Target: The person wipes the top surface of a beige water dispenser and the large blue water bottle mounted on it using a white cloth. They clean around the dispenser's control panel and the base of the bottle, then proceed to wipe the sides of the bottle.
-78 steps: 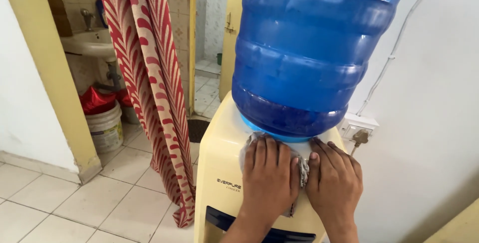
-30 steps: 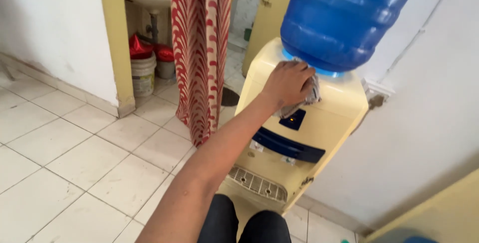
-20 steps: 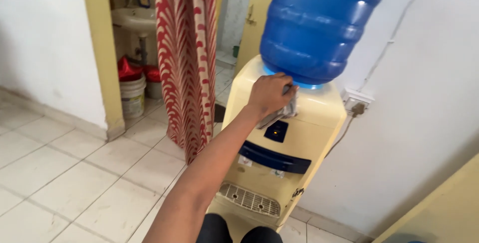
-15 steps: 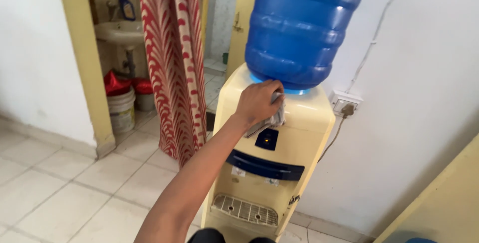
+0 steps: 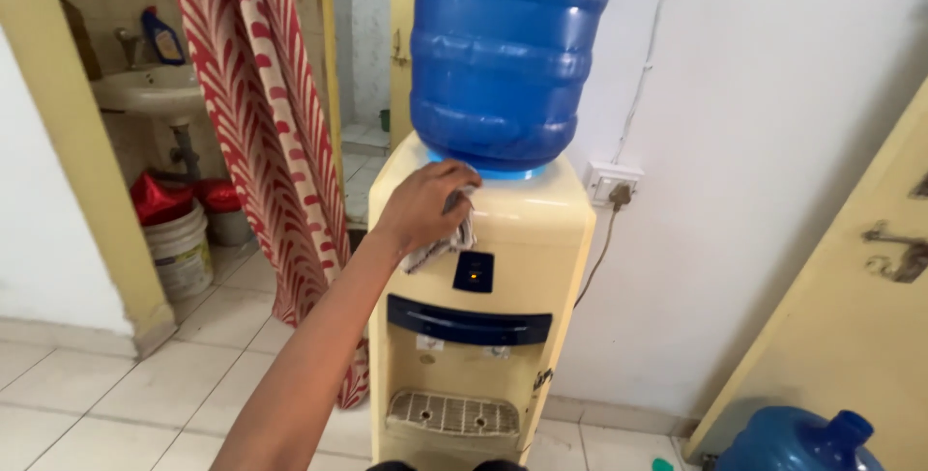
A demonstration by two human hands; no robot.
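Water cooler, tall, pale yellow plastic (image 5: 478, 336), carries a big blue water bottle (image 5: 507, 46) on top. Just under the bottle, one hand (image 5: 425, 205), which one I cannot tell, presses closed on a small grey cloth (image 5: 447, 234) against the cooler's sloped top, left of middle.

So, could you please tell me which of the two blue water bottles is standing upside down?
The large blue bottle mounted on the cream dispenser, above the hand. The other blue bottle sits on the floor, neck up.
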